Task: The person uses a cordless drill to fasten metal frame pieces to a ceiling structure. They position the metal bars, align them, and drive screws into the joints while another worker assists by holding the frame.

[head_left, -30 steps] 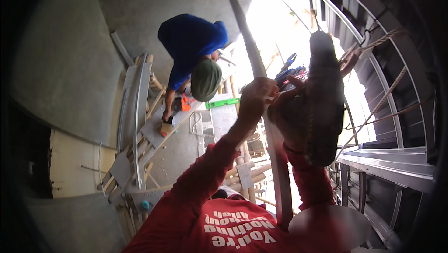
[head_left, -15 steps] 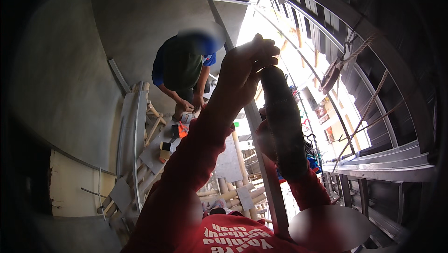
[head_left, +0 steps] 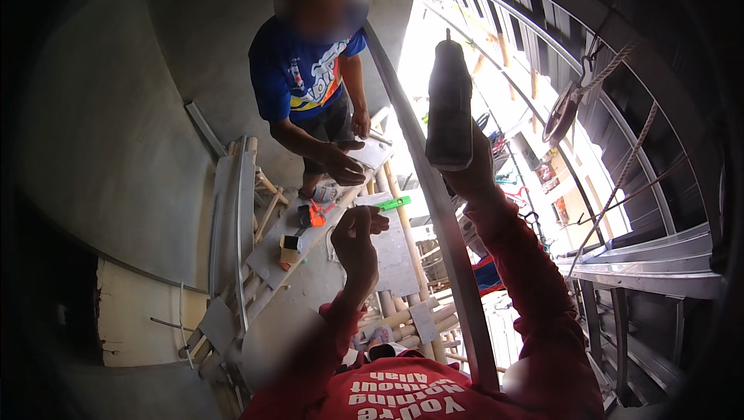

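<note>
Drill (head_left: 449, 110) gripped in the right hand (head_left: 478, 166) alone; the left hand (head_left: 359, 246), now withdrawn from the tip (head_left: 447, 36), is loosely curled, contents unclear, leaving the drill's front unobstructed.

Four rows of white block lettering (head_left: 403, 398) stand upside down to me across the chest of my red shirt (head_left: 349, 377). Large, slanted pale letters (head_left: 322, 71) run over the co-worker's blue T-shirt (head_left: 271, 71), beside smaller white print (head_left: 296, 73).
</note>
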A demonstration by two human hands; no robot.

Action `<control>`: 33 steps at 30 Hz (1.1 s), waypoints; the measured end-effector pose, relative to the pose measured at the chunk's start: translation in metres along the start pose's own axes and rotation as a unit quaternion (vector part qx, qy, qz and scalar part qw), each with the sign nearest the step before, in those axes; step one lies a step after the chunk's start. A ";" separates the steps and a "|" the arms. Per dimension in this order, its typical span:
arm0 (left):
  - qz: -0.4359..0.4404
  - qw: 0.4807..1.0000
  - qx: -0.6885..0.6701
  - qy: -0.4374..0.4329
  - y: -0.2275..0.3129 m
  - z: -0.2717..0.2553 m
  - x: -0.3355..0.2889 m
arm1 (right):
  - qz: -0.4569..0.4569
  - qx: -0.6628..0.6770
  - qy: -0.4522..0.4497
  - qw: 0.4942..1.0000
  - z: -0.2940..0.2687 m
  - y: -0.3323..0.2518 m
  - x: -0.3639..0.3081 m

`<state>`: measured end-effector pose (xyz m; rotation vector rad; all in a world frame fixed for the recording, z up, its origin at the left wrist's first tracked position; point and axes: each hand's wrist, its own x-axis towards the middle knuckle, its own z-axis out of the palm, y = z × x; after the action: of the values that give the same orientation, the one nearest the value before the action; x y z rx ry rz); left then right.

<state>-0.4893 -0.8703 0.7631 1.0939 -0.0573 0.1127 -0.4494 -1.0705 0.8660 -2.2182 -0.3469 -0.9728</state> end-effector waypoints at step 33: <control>-0.125 0.981 0.127 0.079 -0.044 -0.123 -0.046 | -0.050 -0.120 0.090 0.987 0.074 0.082 0.175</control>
<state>-0.5309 -0.7842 0.6629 1.3348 0.2419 -0.0203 -0.2497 -1.0845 0.9176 -2.3214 -0.2721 -1.3195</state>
